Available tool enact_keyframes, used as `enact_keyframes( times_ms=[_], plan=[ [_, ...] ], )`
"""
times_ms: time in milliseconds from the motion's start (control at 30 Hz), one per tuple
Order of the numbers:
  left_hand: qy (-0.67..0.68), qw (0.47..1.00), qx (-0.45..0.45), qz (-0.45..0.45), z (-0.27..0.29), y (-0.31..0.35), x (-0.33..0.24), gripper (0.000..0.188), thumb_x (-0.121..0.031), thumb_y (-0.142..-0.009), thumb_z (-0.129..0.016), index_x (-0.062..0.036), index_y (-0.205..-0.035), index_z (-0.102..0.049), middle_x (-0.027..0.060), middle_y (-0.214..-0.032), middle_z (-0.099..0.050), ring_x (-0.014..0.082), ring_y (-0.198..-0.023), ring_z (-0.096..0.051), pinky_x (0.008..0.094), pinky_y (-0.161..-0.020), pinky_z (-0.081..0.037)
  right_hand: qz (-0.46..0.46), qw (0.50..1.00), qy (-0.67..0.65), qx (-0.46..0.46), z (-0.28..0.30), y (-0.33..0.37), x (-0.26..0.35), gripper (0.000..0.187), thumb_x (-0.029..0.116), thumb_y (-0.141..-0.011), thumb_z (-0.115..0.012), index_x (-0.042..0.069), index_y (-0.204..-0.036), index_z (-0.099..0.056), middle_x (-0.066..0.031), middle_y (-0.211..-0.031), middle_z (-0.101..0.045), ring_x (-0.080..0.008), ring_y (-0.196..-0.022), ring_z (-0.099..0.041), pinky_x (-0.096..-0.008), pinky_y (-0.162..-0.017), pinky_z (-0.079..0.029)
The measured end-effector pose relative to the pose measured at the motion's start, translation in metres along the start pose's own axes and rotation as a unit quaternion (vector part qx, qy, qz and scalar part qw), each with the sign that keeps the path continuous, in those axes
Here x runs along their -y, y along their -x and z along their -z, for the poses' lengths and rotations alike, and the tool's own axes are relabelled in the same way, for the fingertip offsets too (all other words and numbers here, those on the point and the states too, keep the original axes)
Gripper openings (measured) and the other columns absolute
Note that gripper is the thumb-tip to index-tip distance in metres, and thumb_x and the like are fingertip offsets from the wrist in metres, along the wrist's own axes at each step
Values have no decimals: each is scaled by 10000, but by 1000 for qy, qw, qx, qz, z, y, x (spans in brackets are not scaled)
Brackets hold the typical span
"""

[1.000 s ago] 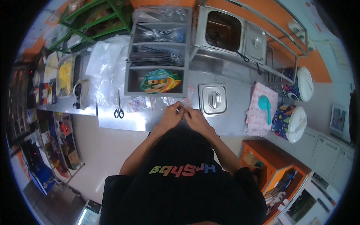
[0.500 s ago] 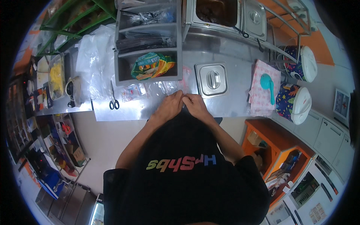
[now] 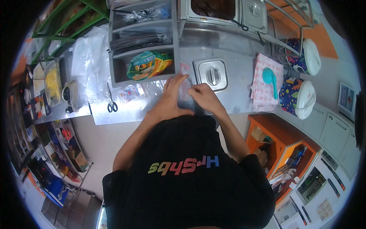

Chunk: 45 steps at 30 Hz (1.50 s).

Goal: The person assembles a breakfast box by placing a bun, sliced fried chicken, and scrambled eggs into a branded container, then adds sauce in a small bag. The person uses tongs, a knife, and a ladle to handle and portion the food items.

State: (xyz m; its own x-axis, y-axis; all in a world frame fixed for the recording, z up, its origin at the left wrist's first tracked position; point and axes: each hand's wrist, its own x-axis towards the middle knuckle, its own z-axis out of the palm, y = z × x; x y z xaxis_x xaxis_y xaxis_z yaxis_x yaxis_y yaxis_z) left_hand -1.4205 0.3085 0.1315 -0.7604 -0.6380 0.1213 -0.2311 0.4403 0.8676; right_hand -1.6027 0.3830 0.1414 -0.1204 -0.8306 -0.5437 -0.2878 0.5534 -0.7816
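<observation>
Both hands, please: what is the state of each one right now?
Left hand: open, thumb spread away from the fingers; no held thing can be made out.
Right hand: closed, fingers curled; whether it pinches something cannot be told.

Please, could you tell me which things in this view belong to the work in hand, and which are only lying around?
Apparently in use:
left hand, fingers spread
right hand, fingers curled
clear plastic between them, shape unclear

Apparently just lying about:
black-handled scissors
steel lid
teal scoop on patterned paper
green-yellow package in the grey tray
</observation>
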Motion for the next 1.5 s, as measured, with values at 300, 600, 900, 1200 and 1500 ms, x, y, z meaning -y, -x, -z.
enact_keyframes(
  times_ms=[300,600,900,1200,1500],
  plan=[
    [172,974,84,124,-18,-1,-2,365,-27,-836,-702,-4,-1177,-576,217,-1052,-674,433,-1041,-650,440,-900,-512,269,951,138,-63,10,37,34,358,352,-974,-647,2,-1036,-690,-166,-975,-695,-332,-792,-662,-391,-772,-533],
    [48,929,349,117,8,2,-22,357,-32,-786,-667,17,-1131,-587,270,-1049,-674,475,-1073,-627,533,-918,-489,164,881,294,333,4,43,54,732,662,-932,-585,-57,-1007,-699,-249,-943,-696,-399,-960,-679,-476,-834,-541],
    [77,971,178,138,15,19,-38,354,-110,-743,-745,30,-1047,-626,267,-968,-693,476,-944,-667,502,-813,-529,148,832,387,369,0,34,89,765,721,-908,-562,-26,-940,-721,-194,-913,-724,-376,-917,-696,-441,-818,-555],
    [360,900,23,245,12,40,-35,416,-91,-817,-868,-91,-1089,-553,-16,-923,-540,122,-882,-557,307,-835,-489,316,820,395,-267,162,-43,145,178,195,-942,-674,43,-1035,-682,-171,-1001,-679,-396,-911,-669,-504,-829,-532],
    [638,715,11,284,43,65,-24,430,-141,-1006,-627,-163,-1384,-424,36,-1249,-448,198,-1207,-465,384,-1094,-317,119,851,462,-220,194,-108,135,207,211,-974,-616,8,-969,-654,-214,-957,-670,-440,-925,-660,-539,-808,-522]
  ],
)
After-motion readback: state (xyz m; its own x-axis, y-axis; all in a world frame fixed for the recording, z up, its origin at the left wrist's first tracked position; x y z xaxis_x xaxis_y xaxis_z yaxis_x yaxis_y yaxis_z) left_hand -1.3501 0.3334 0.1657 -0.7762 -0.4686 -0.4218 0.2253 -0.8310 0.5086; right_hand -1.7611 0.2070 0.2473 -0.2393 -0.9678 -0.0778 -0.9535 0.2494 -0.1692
